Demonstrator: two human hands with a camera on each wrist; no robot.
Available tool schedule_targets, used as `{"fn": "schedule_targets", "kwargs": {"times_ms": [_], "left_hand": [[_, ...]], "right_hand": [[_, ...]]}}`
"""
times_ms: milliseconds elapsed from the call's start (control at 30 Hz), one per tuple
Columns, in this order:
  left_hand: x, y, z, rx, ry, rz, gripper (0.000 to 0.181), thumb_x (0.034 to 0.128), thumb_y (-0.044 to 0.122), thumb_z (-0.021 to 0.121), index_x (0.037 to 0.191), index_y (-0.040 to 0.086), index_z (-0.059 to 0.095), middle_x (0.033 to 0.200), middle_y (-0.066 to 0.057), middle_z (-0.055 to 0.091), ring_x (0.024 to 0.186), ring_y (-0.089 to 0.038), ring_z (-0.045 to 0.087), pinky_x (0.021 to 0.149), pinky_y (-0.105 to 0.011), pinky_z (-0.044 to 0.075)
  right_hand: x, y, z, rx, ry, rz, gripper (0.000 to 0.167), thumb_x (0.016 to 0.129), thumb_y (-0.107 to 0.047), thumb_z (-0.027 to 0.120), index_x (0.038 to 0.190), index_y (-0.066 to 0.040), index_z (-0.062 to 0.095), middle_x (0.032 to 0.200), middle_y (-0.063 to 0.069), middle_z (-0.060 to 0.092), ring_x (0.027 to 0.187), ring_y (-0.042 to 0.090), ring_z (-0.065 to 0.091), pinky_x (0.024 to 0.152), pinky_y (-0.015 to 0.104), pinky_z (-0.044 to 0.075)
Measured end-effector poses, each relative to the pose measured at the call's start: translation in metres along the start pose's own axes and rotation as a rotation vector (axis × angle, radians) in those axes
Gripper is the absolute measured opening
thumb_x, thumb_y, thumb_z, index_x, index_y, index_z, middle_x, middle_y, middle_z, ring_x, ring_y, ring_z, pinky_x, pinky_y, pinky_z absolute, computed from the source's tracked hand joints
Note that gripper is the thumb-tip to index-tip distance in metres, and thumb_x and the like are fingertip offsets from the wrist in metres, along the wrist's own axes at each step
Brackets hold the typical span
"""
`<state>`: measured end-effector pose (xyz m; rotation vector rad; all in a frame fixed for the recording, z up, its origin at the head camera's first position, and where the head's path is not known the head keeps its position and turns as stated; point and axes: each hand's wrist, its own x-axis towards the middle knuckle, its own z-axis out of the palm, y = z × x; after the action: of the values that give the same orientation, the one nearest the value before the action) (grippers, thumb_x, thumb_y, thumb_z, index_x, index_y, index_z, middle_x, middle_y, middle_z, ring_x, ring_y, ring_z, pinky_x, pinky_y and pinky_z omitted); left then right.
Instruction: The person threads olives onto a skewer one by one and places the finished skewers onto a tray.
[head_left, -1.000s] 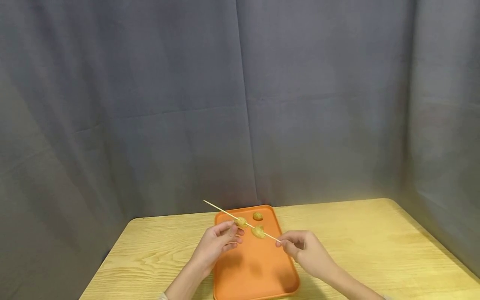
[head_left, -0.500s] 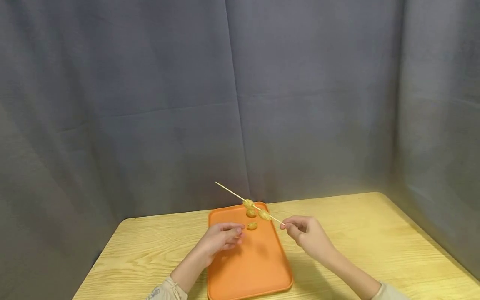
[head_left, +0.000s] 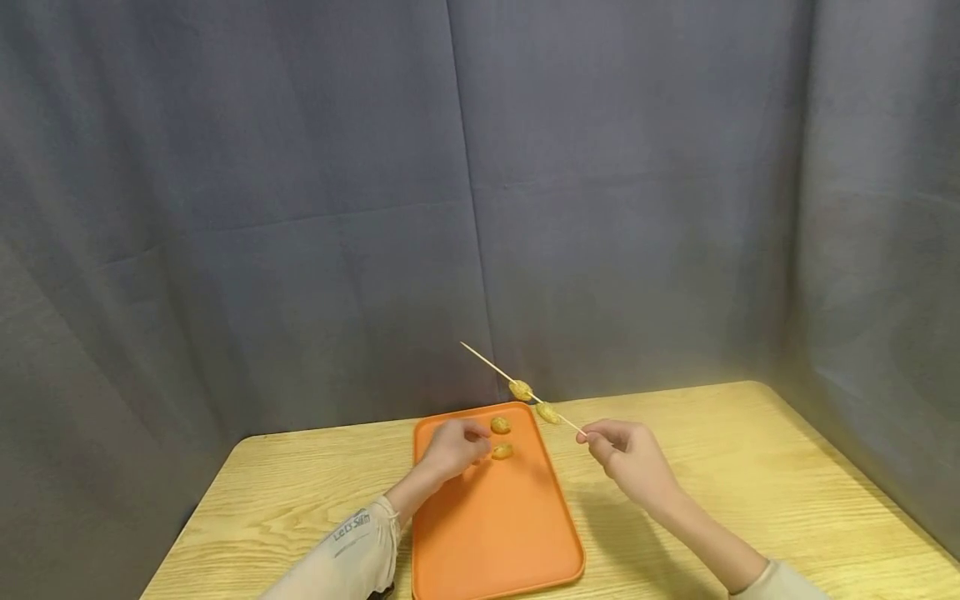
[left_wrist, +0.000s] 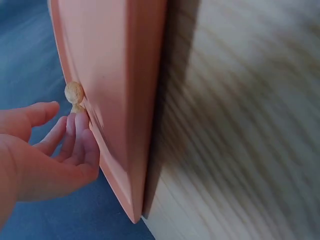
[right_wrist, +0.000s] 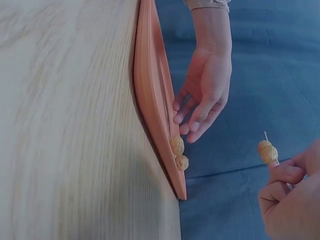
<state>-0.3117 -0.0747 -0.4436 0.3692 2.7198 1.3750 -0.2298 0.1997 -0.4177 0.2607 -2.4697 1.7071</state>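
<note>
My right hand [head_left: 633, 462] pinches the lower end of a thin bamboo skewer [head_left: 486, 361] between thumb and fingers. Threaded on it are two golden-brown balls, the upper ball [head_left: 521, 390] and the lower ball [head_left: 548, 412]. The skewer slants up to the left, its pointed end bare, above the tray's far right corner. Over the orange tray [head_left: 495, 533], my left hand [head_left: 452, 450] reaches with loosely bent fingers and holds nothing. Just off its fingertips lie two loose balls, the far ball [head_left: 500, 425] and the near ball [head_left: 502, 451].
The tray lies on a light wood-grain table [head_left: 675, 500], close to its back edge. Grey-blue curtain [head_left: 300, 250] hangs behind the table and along both sides. Bare tray surface stretches in front of the two loose balls.
My left hand has come off the upper ball on the skewer and moved toward the loose balls on the tray. My right hand has carried the skewer up and to the right.
</note>
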Motion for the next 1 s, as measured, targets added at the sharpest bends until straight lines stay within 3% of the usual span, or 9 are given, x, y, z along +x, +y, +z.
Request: {"fn": "schedule_targets", "kwargs": {"times_ms": [200, 400, 667, 867, 1000], "left_hand": [[0.009, -0.004, 0.011, 0.147, 0.026, 0.059, 0.03, 0.0799, 0.017, 0.083, 0.104, 0.001, 0.075, 0.091, -0.008, 0.074, 0.079, -0.014, 0.065, 0.068, -0.026, 0.055], [0.008, -0.01, 0.017, 0.216, 0.043, 0.043, 0.029, 0.0784, 0.019, 0.085, 0.103, 0.006, 0.078, 0.095, -0.005, 0.075, 0.085, -0.016, 0.067, 0.069, -0.028, 0.057], [0.004, -0.016, 0.011, 0.182, 0.056, 0.055, 0.016, 0.0811, 0.01, 0.081, 0.096, 0.005, 0.078, 0.083, -0.006, 0.073, 0.07, -0.012, 0.062, 0.057, -0.024, 0.052], [0.001, -0.018, 0.001, 0.133, 0.054, 0.091, 0.017, 0.0826, 0.009, 0.079, 0.099, 0.005, 0.077, 0.092, -0.008, 0.074, 0.078, -0.014, 0.065, 0.063, -0.026, 0.055], [0.0, -0.023, -0.01, 0.116, 0.055, 0.111, 0.016, 0.0824, 0.01, 0.079, 0.098, 0.007, 0.076, 0.093, -0.008, 0.073, 0.079, -0.015, 0.067, 0.066, -0.027, 0.056]], "right_hand": [[0.004, 0.002, 0.003, -0.028, 0.047, 0.005, 0.018, 0.097, -0.007, 0.058, 0.105, -0.001, 0.073, 0.07, 0.002, 0.056, 0.048, 0.004, 0.038, 0.042, 0.02, 0.034], [0.008, 0.006, 0.012, -0.068, 0.085, 0.025, 0.02, 0.097, -0.005, 0.056, 0.104, -0.003, 0.074, 0.072, 0.003, 0.058, 0.045, 0.004, 0.034, 0.04, 0.019, 0.031], [0.015, 0.006, 0.02, -0.064, 0.092, -0.008, 0.018, 0.096, -0.005, 0.057, 0.1, -0.004, 0.075, 0.078, 0.007, 0.063, 0.049, 0.005, 0.04, 0.044, 0.021, 0.036], [0.019, 0.009, 0.021, -0.053, 0.072, 0.007, 0.019, 0.098, -0.005, 0.056, 0.103, -0.004, 0.074, 0.07, 0.004, 0.054, 0.044, 0.005, 0.032, 0.039, 0.018, 0.028], [0.021, 0.01, 0.023, -0.063, 0.073, 0.002, 0.019, 0.097, -0.006, 0.056, 0.103, -0.005, 0.074, 0.071, 0.004, 0.056, 0.045, 0.006, 0.032, 0.038, 0.019, 0.029]]}}
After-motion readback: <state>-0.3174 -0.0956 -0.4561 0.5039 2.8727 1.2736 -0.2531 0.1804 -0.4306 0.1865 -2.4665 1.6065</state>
